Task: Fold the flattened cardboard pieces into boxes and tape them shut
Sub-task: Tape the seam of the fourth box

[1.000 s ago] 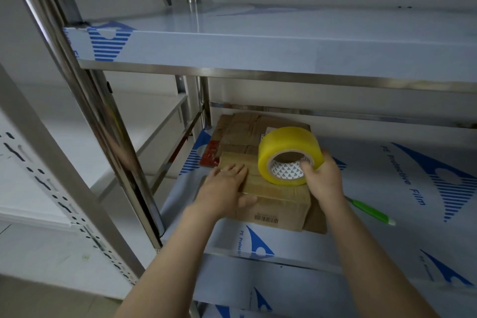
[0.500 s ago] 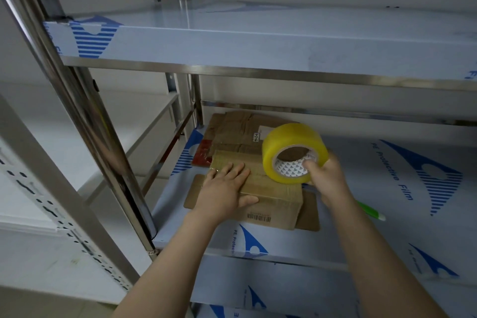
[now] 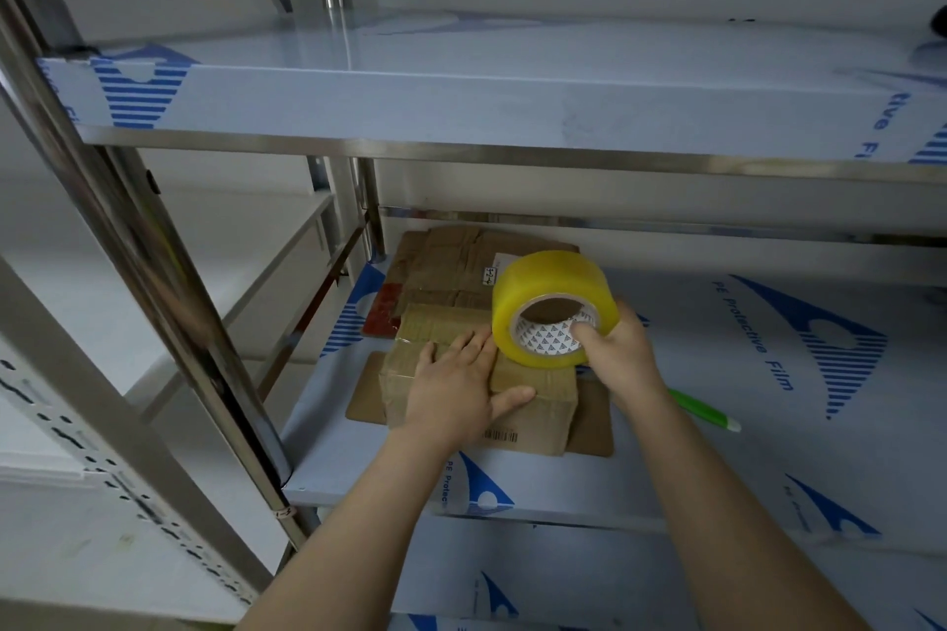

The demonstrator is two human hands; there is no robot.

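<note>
Shelf (image 3: 717,456): a metal rack shelf under blue-printed film; everything below lies towards its left end.
Left hand (image 3: 453,387): flat, palm down on top of the box, fingers straight and close together, thumb spread along the box's near top edge.
Box (image 3: 538,382): small, folded up, brown, with a barcode on its front face; it stands near the shelf's front edge, left of the middle.
Cardboard sheet (image 3: 594,420): flat under the box, showing on both sides of it.
Right hand (image 3: 622,354): clamped on the roll of tape, thumb hooked inside the core, fingers wrapped over the outside.
Roll of tape (image 3: 551,284): yellow, on edge, its lower rim on the box's top right, touching the left fingertips.
Green tool (image 3: 704,413): lies on the shelf to the right of the box, partly hidden by the right wrist.
Cardboard pile (image 3: 451,266): flattened pieces behind the box, by the shelf's back left corner.
Upper shelf (image 3: 461,103): overhangs all of it.
</note>
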